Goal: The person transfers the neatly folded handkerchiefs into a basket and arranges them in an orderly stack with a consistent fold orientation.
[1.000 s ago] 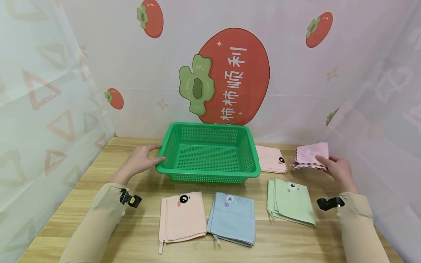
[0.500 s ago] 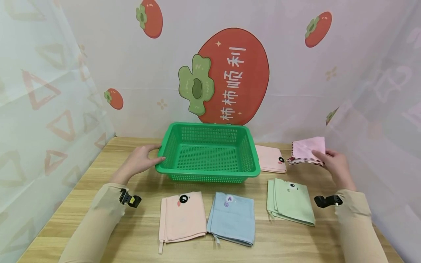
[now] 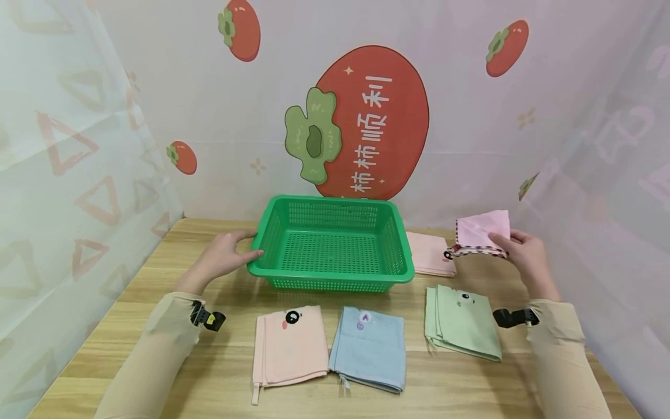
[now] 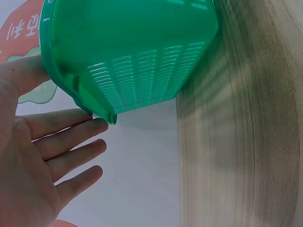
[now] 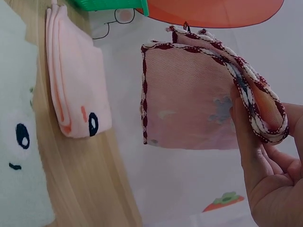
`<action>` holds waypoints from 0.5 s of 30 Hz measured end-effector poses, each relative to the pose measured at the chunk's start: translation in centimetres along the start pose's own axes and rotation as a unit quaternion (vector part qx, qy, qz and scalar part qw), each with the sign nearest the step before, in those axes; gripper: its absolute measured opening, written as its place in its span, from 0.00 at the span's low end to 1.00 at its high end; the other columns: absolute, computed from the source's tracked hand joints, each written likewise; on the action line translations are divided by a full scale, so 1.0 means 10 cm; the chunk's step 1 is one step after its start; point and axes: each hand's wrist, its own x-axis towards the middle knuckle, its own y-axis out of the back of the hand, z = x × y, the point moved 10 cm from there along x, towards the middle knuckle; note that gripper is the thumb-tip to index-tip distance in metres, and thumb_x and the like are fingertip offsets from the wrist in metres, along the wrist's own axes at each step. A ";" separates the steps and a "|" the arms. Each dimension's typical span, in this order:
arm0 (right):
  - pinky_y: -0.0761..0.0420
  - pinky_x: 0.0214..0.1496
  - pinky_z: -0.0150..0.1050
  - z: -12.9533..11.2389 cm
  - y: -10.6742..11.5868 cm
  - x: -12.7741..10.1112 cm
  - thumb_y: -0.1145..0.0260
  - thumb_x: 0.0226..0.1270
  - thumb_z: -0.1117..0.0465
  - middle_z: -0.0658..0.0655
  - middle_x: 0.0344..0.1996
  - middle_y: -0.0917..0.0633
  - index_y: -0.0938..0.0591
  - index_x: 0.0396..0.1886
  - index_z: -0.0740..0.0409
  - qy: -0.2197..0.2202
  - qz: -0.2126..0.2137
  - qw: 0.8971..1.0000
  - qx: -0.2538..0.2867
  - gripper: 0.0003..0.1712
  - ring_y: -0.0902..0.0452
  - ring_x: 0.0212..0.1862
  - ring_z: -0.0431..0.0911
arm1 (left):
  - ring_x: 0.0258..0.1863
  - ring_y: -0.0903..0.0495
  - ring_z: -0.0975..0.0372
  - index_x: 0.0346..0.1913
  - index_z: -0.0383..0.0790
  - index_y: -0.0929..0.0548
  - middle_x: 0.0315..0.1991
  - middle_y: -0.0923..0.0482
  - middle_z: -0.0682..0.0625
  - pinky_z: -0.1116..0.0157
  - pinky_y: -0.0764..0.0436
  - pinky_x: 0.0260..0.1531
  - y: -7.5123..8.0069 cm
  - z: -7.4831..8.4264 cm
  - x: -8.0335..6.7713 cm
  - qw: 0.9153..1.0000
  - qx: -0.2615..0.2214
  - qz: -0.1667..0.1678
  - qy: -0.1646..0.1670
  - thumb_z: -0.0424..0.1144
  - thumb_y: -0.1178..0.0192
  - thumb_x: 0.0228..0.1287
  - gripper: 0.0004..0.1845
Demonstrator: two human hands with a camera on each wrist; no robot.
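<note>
My left hand [image 3: 221, 257] holds the left rim of a green plastic basket [image 3: 330, 280]. In the left wrist view, the thumb goes over the rim while the fingers [image 4: 71, 142] lie spread along its outside. My right hand [image 3: 527, 256] pinches a folded pink handkerchief [image 3: 483, 228] with a dark red and white edging, held up above the table at the back right. The right wrist view shows its folded layers curving between thumb and fingers. Beneath and left of it lies a pink towel [image 3: 431, 254] with an embroidered eye, partly hidden behind the basket.
In front of the basket lie a folded pink towel [image 3: 294, 349] and a blue towel [image 3: 369, 352]. A folded green towel [image 3: 463, 323] is at the right. They rest on a wooden table [image 3: 225, 372], with a printed curtain [image 3: 466, 116] behind.
My right hand has lifted the pink handkerchief and carried it leftward, towards the pink towel by the basket. The left hand and the basket have stayed in place.
</note>
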 end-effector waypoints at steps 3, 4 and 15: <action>0.24 0.28 0.21 -0.03 -0.03 0.00 0.32 0.61 0.51 0.30 0.23 0.18 0.24 0.41 0.44 0.003 -0.001 1.000 0.008 0.12 0.25 0.27 0.25 | 0.61 0.29 0.41 0.62 0.32 0.27 0.60 0.26 0.36 0.42 0.30 0.58 0.00 0.00 0.00 1.000 0.000 0.000 -0.001 0.53 0.38 0.60 0.34; 0.24 0.28 0.21 -0.05 -0.03 0.00 0.32 0.61 0.51 0.30 0.23 0.18 0.24 0.41 0.44 0.004 -0.001 1.000 0.009 0.12 0.25 0.27 0.25 | 0.61 0.29 0.41 0.62 0.32 0.27 0.60 0.26 0.36 0.42 0.30 0.58 -0.01 -0.01 0.00 1.000 0.001 0.000 -0.001 0.53 0.38 0.60 0.34; 0.27 0.24 0.23 -0.23 -0.16 -0.02 0.32 0.60 0.49 0.28 0.20 0.21 0.24 0.36 0.42 0.022 0.012 0.999 -0.031 0.10 0.29 0.24 0.26 | 0.61 0.29 0.41 0.62 0.33 0.27 0.60 0.26 0.36 0.42 0.30 0.58 -0.01 -0.02 0.00 1.000 -0.002 0.000 0.001 0.54 0.38 0.60 0.35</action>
